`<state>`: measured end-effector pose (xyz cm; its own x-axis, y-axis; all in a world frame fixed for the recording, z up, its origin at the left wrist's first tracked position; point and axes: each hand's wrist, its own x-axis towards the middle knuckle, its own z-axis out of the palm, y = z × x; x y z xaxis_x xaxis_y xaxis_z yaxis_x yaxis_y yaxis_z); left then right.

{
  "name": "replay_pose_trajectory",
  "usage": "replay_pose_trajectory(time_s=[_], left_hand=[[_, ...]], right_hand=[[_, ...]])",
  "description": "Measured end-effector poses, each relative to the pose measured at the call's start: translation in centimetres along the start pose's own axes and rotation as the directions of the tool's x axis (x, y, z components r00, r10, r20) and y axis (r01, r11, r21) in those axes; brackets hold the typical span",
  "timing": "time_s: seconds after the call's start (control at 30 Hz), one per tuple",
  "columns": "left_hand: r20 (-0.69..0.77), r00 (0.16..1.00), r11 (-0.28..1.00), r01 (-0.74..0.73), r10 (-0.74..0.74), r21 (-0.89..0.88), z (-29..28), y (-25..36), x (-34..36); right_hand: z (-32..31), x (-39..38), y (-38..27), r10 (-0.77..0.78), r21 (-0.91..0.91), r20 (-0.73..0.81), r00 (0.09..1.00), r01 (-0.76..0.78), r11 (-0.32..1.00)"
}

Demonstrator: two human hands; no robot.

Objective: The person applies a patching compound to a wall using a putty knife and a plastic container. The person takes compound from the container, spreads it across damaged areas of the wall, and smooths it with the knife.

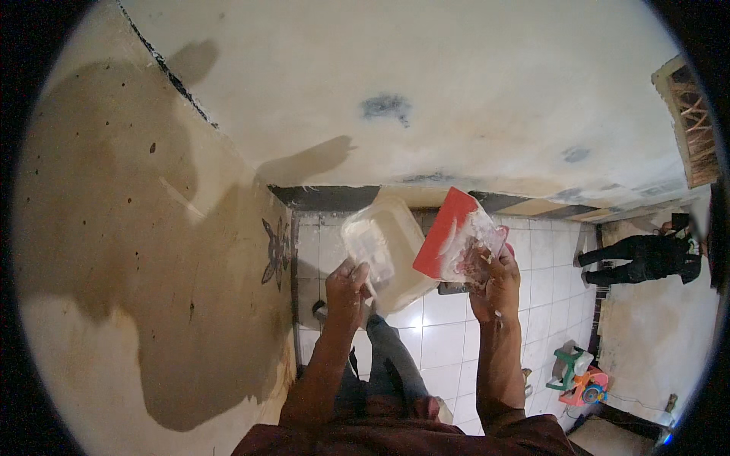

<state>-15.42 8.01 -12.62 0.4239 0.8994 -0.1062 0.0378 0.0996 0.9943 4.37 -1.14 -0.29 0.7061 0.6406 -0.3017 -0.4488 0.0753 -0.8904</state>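
My left hand (346, 295) grips the near left edge of a pale, translucent plastic tub (403, 262), its fingers closed on the rim. The tub is tilted and somewhat blurred, with whitish smears inside. In my right hand (498, 287) is a red plastic plastering float (441, 242), its face partly coated with white putty. White paste also sticks to the fingers of that hand. The float is just right of the tub, near its right edge; I cannot tell if they touch. A small dark object (455, 288) shows under the float, its kind unclear.
A pale wall (304, 91) with grey patches rises ahead, meeting a stained wall (99, 228) at left. White tiles (445, 327) cover the floor. At right are a person in dark clothes (646, 258), a green stool (564, 368) and an orange stool (574, 391).
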Motion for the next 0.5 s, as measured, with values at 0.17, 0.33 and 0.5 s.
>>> replay_pose_trajectory(time_s=[0.17, 0.33, 0.5], left_hand=[[0.146, 0.946, 0.731, 0.318, -0.291, -0.603, 2.0, 3.9, 0.9], [0.138, 0.923, 0.786, 0.378, -0.358, -0.489, 2.8, 6.0, 0.9], [0.185, 0.942, 0.811, 0.336, -0.280, -0.480, 2.8, 7.8, 0.2]], right_hand=[[0.8, -1.6, -2.5, -0.229, -0.680, 0.158, 0.960, 0.274, 0.680], [2.1, -1.7, -3.6, -0.165, -0.891, 0.199, 0.966, 0.248, 0.379], [3.1, -1.9, -4.3, -0.224, -0.881, 0.263, 0.938, 0.329, 0.341]])
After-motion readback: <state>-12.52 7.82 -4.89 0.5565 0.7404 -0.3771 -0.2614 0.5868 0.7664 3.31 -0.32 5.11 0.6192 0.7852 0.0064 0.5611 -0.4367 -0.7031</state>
